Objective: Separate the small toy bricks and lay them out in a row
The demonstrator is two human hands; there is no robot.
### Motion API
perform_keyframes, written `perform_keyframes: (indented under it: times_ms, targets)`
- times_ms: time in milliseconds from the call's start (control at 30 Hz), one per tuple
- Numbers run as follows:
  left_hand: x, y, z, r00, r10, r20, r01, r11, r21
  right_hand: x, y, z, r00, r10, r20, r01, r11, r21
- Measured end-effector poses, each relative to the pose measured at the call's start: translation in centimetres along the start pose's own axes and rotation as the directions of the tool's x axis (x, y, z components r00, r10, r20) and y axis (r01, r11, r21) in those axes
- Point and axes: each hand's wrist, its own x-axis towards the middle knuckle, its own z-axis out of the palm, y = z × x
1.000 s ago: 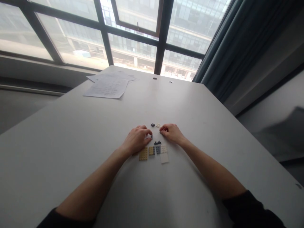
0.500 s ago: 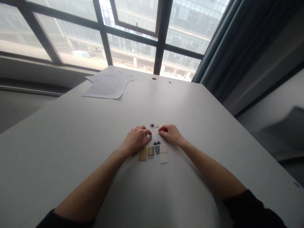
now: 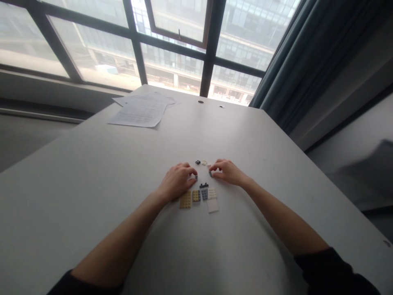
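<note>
My left hand [image 3: 178, 179] rests on the table, thumb and fingers closed on a small grey toy brick [image 3: 196, 178]. Opposite it, my right hand [image 3: 229, 172] pinches another small grey brick [image 3: 210, 174] at its fingertips. Between the hands, slightly nearer me, lies a dark piece [image 3: 204, 186] with raised knobs. Below it sit a tan studded plate [image 3: 185, 200], a yellow-and-grey plate [image 3: 196, 196], a grey plate [image 3: 204, 194], a white studded plate [image 3: 212, 193] and a smooth white tile [image 3: 213, 205]. Part of another tan piece [image 3: 175, 200] shows under my left wrist.
Just beyond the hands lie a small black piece [image 3: 198, 162] and small white pieces [image 3: 204, 162]. Printed papers [image 3: 138, 112] lie at the far left of the white table [image 3: 153, 254]. Windows stand behind it, and a dark curtain [image 3: 285, 61] hangs at the right.
My right hand has drawn slightly right, and a grey brick now shows at its fingertips. My left hand keeps its grip in nearly the same place. The view has shifted slightly.
</note>
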Motion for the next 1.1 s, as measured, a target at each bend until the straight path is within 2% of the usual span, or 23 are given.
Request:
perform_keyframes:
  times_ms: [100,300,467,1100]
  targets:
    - [0.1,0.1,0.0,1.0,0.0,0.004,0.0,1.0,-0.007,0.2,-0.5,0.7,1.0,0.031,0.006,-0.031,0.998,0.055]
    - [0.0,0.0,0.3,1.0,0.007,-0.013,-0.008,1.0,-0.013,1.0,-2.2,1.9,0.999,-0.045,0.03,0.04,0.988,0.15]
    - [0.0,-0.4,0.2,1.0,-0.011,-0.012,0.01,0.999,-0.044,1.1,-2.3,2.4,1.0,0.005,-0.004,-0.004,0.981,0.193]
    - [-0.1,0.3,0.1,0.999,0.026,-0.019,-0.025,1.0,0.012,1.0,-2.9,2.6,1.0,0.013,-0.013,-0.01,0.986,0.165]
